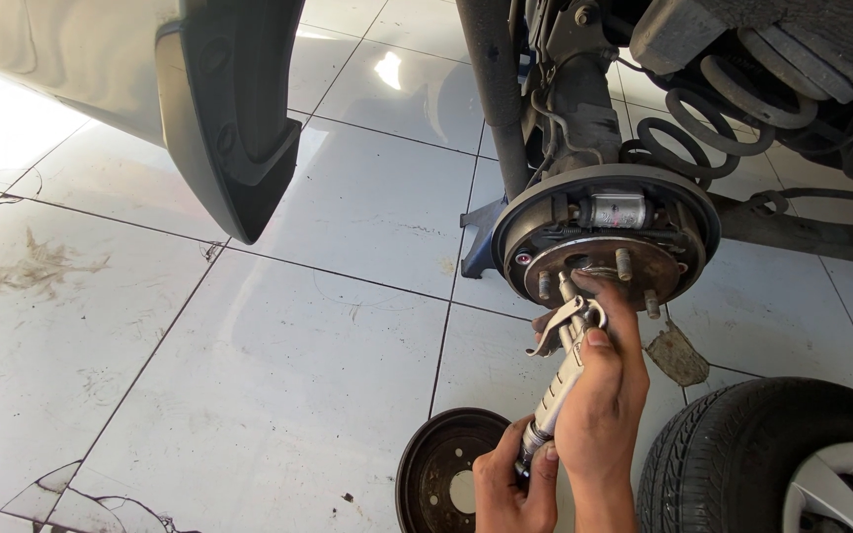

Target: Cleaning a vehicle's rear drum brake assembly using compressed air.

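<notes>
I see my right hand [599, 380] wrapped around the upper body of a metal grease gun [563, 370], thumb by its lever, nozzle up against the brake hub [604, 265]. My left hand [510, 479] is closed on the gun's lower end. A brake drum [441, 474] lies on the floor tiles [298, 375], and a tyre [762, 454] sits to the right.

Location: vehicle repair workshop. Indicators: a raised car body [101, 59] above a stained white tiled floor [249, 336]; an exposed rear brake assembly [609, 237] with coil spring [713, 118] visible; a removed brake drum [446, 474] and a removed wheel with tyre [782, 454] lying on the floor.
</notes>
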